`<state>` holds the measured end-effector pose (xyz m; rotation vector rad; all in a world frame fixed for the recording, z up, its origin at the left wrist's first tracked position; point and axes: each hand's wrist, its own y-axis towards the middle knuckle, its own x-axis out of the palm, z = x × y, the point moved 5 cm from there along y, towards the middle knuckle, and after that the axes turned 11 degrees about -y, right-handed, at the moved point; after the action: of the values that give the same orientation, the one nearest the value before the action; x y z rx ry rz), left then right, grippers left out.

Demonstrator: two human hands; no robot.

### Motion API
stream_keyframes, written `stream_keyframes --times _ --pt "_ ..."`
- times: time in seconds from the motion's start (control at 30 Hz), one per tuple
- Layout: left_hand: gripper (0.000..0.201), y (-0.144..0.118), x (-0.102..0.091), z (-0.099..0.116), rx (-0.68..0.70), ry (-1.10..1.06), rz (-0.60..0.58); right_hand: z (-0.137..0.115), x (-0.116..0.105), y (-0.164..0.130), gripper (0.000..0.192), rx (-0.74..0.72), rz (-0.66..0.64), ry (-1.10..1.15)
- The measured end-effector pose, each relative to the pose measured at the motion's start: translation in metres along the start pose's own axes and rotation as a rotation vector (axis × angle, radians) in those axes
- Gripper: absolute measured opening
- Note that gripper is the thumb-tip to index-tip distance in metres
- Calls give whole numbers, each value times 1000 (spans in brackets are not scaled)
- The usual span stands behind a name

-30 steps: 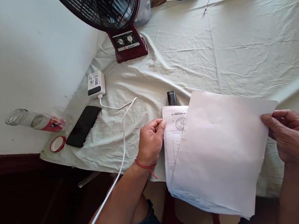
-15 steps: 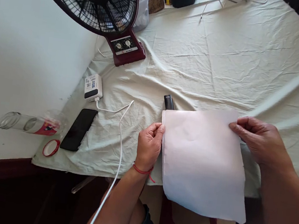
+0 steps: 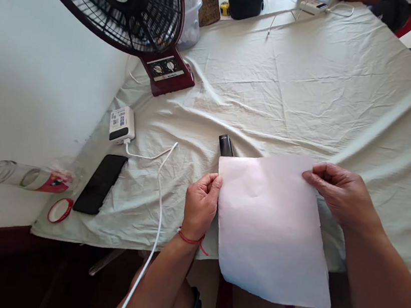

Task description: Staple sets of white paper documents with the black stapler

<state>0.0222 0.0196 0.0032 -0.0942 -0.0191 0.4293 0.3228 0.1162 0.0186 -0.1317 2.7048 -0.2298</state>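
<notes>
thumbs and fingers pinch: our left hand (image 3: pixel 201 205) grasps the left edge of the paper (image 3: pixel 269 228) just below its top corner, our right hand (image 3: pixel 343 197) grasps it near the top right corner. the paper spans between them, blank face up, lower end overhanging the tablecloth (image 3: pixel 320 113); sheets beneath, we cannot tell. for a steady hold, we judge light, level pinches best, neither side sagging. just beyond, partly covered: a black device (image 3: pixel 225 145). well leftward: a phone (image 3: pixel 100 184).

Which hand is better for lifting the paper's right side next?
Probably the right hand: it holds the paper near its top right corner. The left hand grips the opposite edge, so it could steady it.
</notes>
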Motion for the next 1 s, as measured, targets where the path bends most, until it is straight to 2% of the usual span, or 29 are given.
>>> stream_keyframes --times 0.3,0.43,0.57,0.7,0.8,0.9,1.0 --pt "33 -1 -1 -1 -16 -8 17 -3 1 -4 28 37 -5 -36" --pt "33 0 -3 -6 -52 -93 65 -1 0 0 31 -19 34 -209" --pt "33 2 -4 -7 -86 -171 124 5 -4 4 46 -33 55 -390" --pt "38 2 -3 -6 -138 -273 159 12 -3 3 63 69 -56 -274" --pt "42 3 -2 -7 -186 -327 177 16 -1 0 68 157 -135 -136" --pt "42 3 -2 -8 -187 -316 186 16 1 -3 61 207 -204 -96" --pt "39 1 -4 -10 -133 -218 192 15 6 -8 50 273 -297 -7"
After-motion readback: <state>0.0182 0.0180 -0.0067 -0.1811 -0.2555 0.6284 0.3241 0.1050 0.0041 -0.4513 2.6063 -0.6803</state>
